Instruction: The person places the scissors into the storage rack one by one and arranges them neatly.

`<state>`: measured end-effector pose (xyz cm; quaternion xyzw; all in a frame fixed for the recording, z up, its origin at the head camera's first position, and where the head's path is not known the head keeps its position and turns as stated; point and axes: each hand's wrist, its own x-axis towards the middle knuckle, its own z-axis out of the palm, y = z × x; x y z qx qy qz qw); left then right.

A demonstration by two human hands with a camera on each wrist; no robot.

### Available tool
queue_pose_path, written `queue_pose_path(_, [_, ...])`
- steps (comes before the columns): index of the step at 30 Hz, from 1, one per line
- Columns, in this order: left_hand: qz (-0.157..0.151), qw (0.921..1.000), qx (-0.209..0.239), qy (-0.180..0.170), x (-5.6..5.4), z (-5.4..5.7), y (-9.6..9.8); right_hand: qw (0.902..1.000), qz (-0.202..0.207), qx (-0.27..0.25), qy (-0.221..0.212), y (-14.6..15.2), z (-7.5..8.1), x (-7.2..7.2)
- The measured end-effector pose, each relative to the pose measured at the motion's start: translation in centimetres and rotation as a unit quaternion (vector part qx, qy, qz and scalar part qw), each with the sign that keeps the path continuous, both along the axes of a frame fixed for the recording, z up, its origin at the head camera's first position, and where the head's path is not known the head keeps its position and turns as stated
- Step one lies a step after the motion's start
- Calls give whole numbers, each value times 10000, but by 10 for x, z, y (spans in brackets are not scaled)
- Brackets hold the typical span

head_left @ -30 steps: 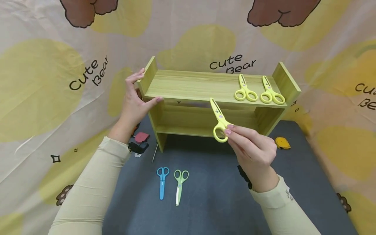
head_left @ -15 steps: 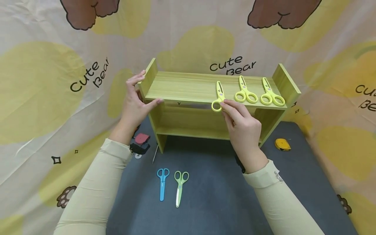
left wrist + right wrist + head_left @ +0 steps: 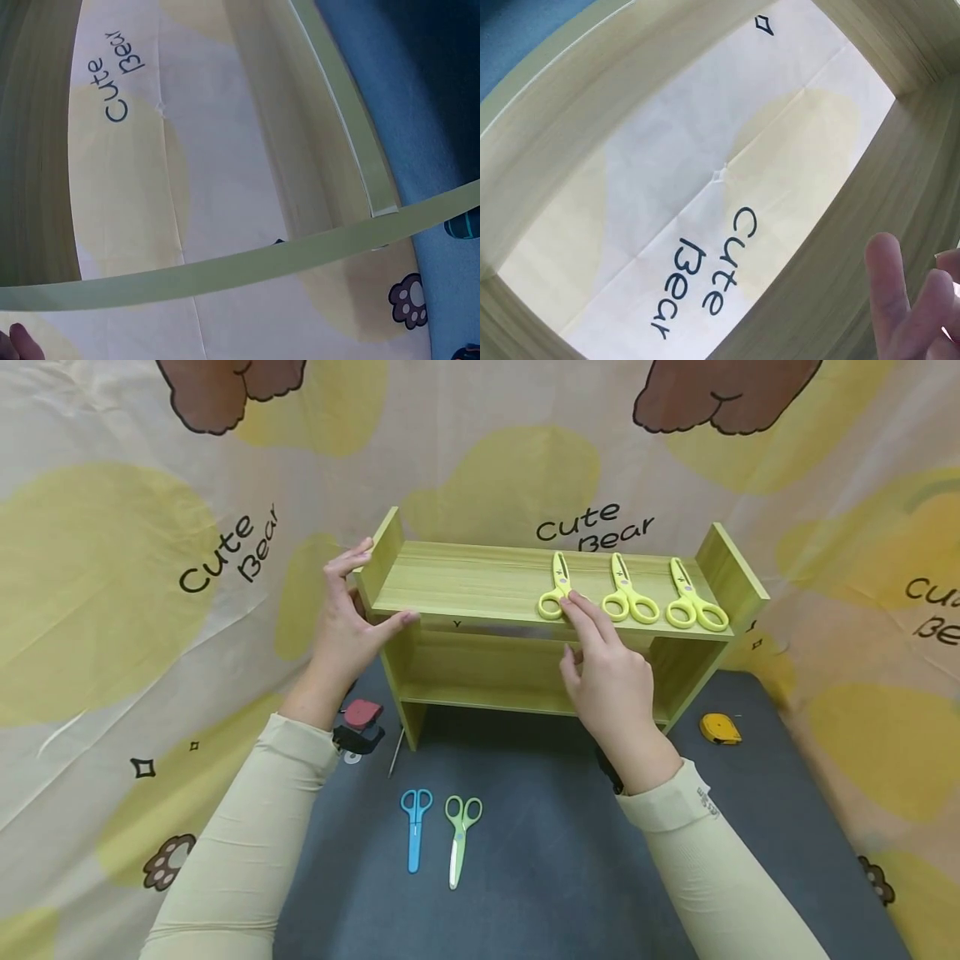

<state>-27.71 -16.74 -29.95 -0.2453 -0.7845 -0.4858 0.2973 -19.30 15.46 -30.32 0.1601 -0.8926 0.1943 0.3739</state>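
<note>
My left hand (image 3: 345, 627) grips the left side panel (image 3: 380, 556) of a pale yellow-green wooden shelf (image 3: 465, 581), fingers at the panel and thumb by the top board's front edge. On that board lie three yellow scissors in a row: a left pair (image 3: 561, 582), a middle pair (image 3: 625, 585) and a right pair (image 3: 686, 587). The fingertips of my right hand (image 3: 613, 681) touch the left pair's handles and cover part of one loop; its thumb is apart from them. In the right wrist view, the thumb (image 3: 886, 277) stands in front of the shelf.
Blue scissors (image 3: 414, 835) and green scissors (image 3: 459, 839) lie on the dark table (image 3: 540, 860) before the shelf. A yellow tape measure (image 3: 720, 728) sits to the right. Left of the shelf are a red object (image 3: 363, 713) and a thin rod (image 3: 396, 753). Patterned cloth (image 3: 480, 468) hangs behind.
My right hand has carried the left yellow scissors up and back onto the top board, laid them beside the others and loosened its pinch. My left hand has stayed on the shelf.
</note>
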Motion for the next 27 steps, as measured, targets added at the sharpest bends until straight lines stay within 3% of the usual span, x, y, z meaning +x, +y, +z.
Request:
queue_pose_path(8, [15, 10000, 25, -14, -2, -2, -1, 9997, -110, 69, -190, -2, 2, -1])
queue_pose_path(11, [2, 10000, 59, 29, -3, -3, 0, 9998, -182, -53, -71, -3, 1, 2])
queue_pose_path(17, [-69, 9999, 57, 65, -3, -4, -1, 9918, 26, -1026, 763, -7, -15, 20])
queue_pose_path(20, [-132, 9998, 56, 120, -3, -5, -2, 9852, 350, -1441, 854, -15, -33, 30])
queue_pose_path(23, [-169, 9997, 58, 175, -4, -5, -3, 9871, 527, -1432, 490, -28, -59, 34])
queue_pose_path(25, [-168, 9997, 65, 184, -4, -5, -3, 9904, 552, -1255, -172, -37, -79, 36])
queue_pose_path(27, [-147, 9997, 71, 183, -5, -4, -3, 9870, 548, -1008, -1125, -47, -101, 38])
